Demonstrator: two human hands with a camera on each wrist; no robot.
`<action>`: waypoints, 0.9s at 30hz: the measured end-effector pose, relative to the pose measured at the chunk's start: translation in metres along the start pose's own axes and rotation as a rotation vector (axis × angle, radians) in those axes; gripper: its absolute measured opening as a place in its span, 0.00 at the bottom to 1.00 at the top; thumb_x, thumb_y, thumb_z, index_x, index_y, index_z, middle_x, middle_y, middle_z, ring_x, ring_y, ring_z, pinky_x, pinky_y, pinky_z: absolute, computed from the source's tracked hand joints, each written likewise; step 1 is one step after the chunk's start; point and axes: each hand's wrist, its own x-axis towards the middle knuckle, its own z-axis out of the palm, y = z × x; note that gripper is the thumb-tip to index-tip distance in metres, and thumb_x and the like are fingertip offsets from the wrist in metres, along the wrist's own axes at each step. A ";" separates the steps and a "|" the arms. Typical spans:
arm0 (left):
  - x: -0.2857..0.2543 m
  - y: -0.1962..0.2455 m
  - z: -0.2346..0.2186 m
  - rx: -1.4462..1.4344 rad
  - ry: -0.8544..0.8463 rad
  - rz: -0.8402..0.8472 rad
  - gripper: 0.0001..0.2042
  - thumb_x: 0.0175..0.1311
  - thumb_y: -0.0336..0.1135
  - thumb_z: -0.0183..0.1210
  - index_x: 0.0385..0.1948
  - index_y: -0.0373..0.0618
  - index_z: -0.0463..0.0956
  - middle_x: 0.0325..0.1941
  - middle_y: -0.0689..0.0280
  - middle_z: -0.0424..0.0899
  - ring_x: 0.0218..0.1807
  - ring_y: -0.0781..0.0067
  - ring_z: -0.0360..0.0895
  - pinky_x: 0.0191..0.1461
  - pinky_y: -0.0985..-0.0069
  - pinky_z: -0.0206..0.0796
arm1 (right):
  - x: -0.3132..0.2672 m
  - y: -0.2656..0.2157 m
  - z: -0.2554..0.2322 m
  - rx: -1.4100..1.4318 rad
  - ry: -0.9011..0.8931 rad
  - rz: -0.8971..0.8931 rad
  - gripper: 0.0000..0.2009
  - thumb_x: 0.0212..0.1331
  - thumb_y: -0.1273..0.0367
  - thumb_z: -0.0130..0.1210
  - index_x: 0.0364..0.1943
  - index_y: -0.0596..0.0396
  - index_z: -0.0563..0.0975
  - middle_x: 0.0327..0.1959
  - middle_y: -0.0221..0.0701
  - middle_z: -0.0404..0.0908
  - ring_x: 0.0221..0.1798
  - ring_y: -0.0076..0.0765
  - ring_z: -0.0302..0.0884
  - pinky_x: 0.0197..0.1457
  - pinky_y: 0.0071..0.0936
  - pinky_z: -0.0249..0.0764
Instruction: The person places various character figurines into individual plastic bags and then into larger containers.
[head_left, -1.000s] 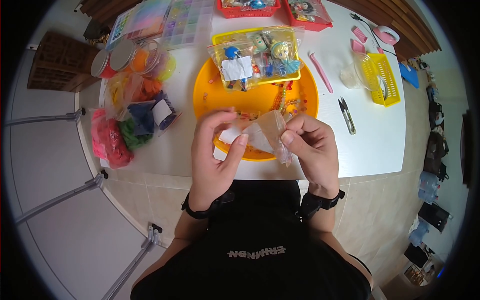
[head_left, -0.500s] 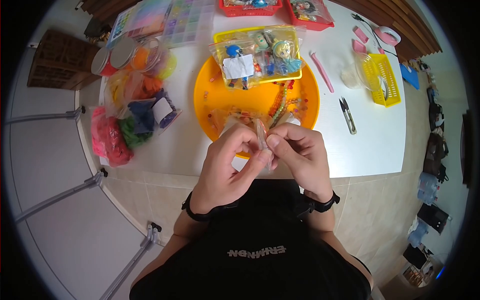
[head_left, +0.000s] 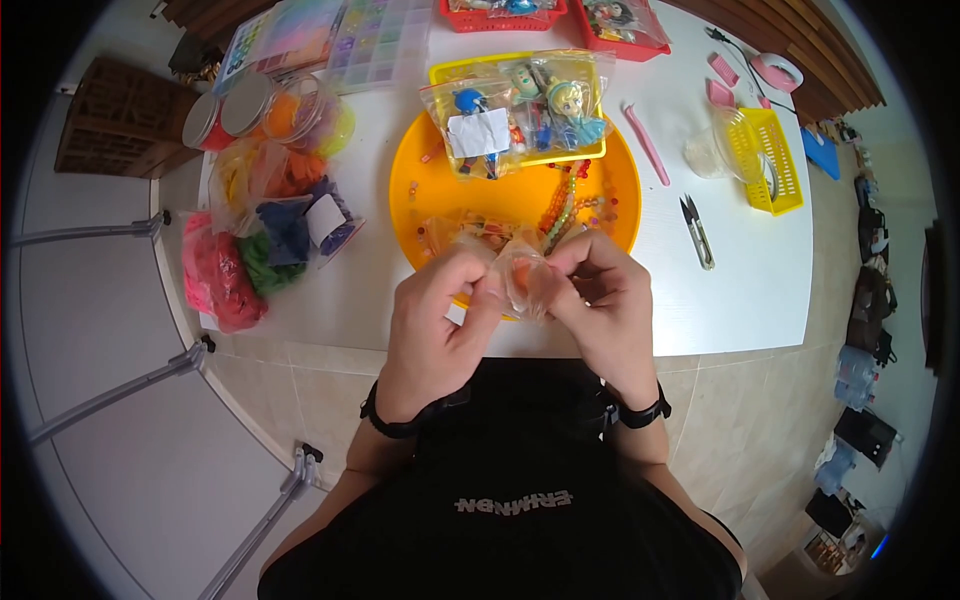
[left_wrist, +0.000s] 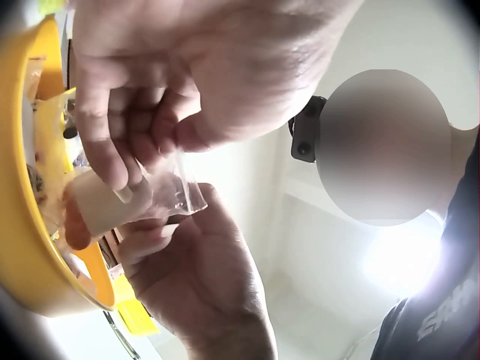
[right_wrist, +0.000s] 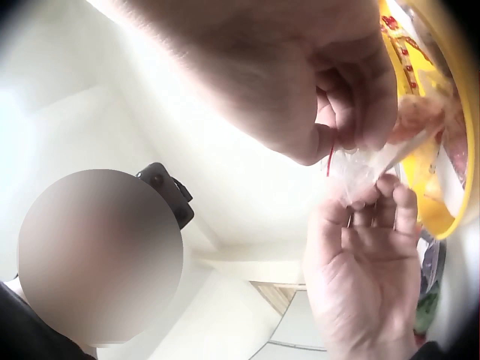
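A small clear plastic bag (head_left: 520,275) with something orange inside is held between both hands, over the near edge of a round orange tray (head_left: 402,185). My left hand (head_left: 440,325) pinches the bag's left side; in the left wrist view its fingers lie against a white label (left_wrist: 109,206) on the bag. On the other side, my right hand (head_left: 612,315) pinches the bag between thumb and fingers. Beyond the hands, beaded strings (head_left: 572,195) and more small bags (head_left: 490,228) lie in the tray.
A yellow basket (head_left: 600,145) of bagged dolls overlaps the tray's far side. Bags of coloured material (head_left: 225,280) and lidded jars (head_left: 250,105) stand left. Thread snips (head_left: 698,235), a pink tool (head_left: 645,145) and another yellow basket (head_left: 785,165) are at right.
My left hand, apart from the bag at first, has moved right and taken hold of it. Both hands came closer together, and the bag has turned so its orange contents show.
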 end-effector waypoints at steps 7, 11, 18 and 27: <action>0.003 -0.007 -0.002 0.137 0.060 0.080 0.05 0.62 0.21 0.61 0.33 0.37 0.73 0.29 0.59 0.78 0.31 0.63 0.78 0.38 0.73 0.70 | 0.002 -0.005 -0.005 -0.297 0.098 -0.202 0.05 0.59 0.77 0.61 0.37 0.59 0.77 0.29 0.30 0.82 0.31 0.24 0.83 0.41 0.22 0.78; 0.003 -0.003 -0.005 0.070 0.009 0.116 0.07 0.61 0.22 0.63 0.37 0.38 0.74 0.38 0.58 0.80 0.38 0.61 0.79 0.44 0.72 0.72 | -0.003 -0.012 -0.006 -0.203 0.074 -0.305 0.03 0.59 0.79 0.58 0.35 0.59 0.78 0.32 0.32 0.83 0.34 0.29 0.84 0.43 0.25 0.79; 0.007 0.004 0.007 0.032 -0.145 0.195 0.39 0.53 0.31 0.76 0.67 0.38 0.64 0.69 0.49 0.68 0.69 0.46 0.68 0.71 0.58 0.61 | -0.004 -0.023 -0.021 -0.270 -0.116 -0.552 0.11 0.54 0.83 0.52 0.37 0.59 0.83 0.33 0.35 0.80 0.34 0.34 0.80 0.40 0.27 0.75; 0.002 -0.007 0.005 -0.016 -0.133 0.093 0.35 0.49 0.25 0.75 0.63 0.42 0.71 0.62 0.55 0.77 0.58 0.54 0.78 0.61 0.65 0.72 | -0.012 -0.030 -0.035 -0.335 -0.063 -0.457 0.16 0.48 0.84 0.50 0.38 0.60 0.85 0.32 0.35 0.79 0.33 0.35 0.78 0.39 0.26 0.73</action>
